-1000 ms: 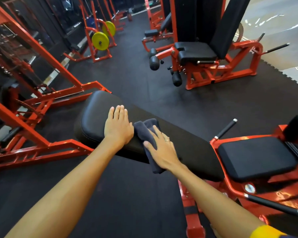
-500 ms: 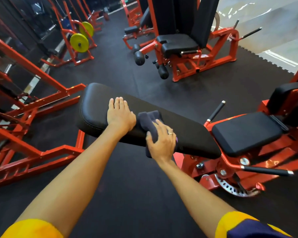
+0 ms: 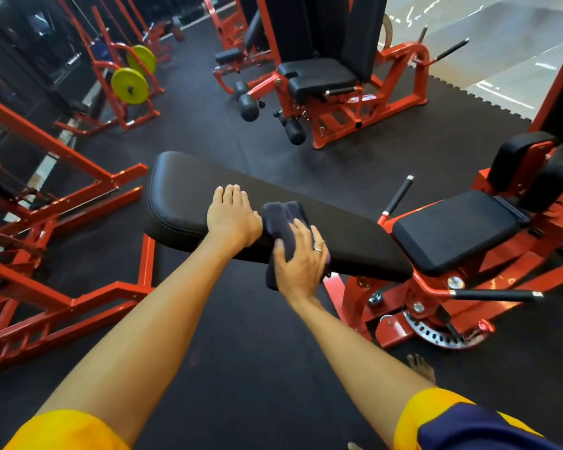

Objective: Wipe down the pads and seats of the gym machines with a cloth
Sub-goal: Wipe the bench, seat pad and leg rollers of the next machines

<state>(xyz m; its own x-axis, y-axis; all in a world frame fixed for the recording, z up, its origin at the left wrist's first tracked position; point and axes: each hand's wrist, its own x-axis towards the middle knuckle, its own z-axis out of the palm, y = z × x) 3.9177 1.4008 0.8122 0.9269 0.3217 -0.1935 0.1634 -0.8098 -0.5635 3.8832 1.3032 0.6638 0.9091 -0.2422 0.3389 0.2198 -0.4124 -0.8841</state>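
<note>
A long black back pad (image 3: 182, 193) of a red bench machine lies flat in front of me, running from left to right. My left hand (image 3: 233, 219) rests flat on its near edge with the fingers straight. Just to the right, my right hand (image 3: 301, 259) presses a folded dark grey cloth (image 3: 281, 219) onto the pad's near edge, fingers spread over it; part of the cloth hangs down over the side. The black seat pad (image 3: 452, 228) of the same machine sits to the right of the back pad.
Red frame bars (image 3: 72, 300) stand at the left. A red leg machine with a black seat (image 3: 319, 74) stands behind, yellow weight plates (image 3: 130, 84) at the far left. An adjustment handle (image 3: 494, 295) sticks out at the right. My bare foot (image 3: 421, 368) is on the black floor.
The view has drawn back and shifted left of the bench. My right hand has slid the cloth a little nearer the pad's near edge. The left hand stays flat on the pad.
</note>
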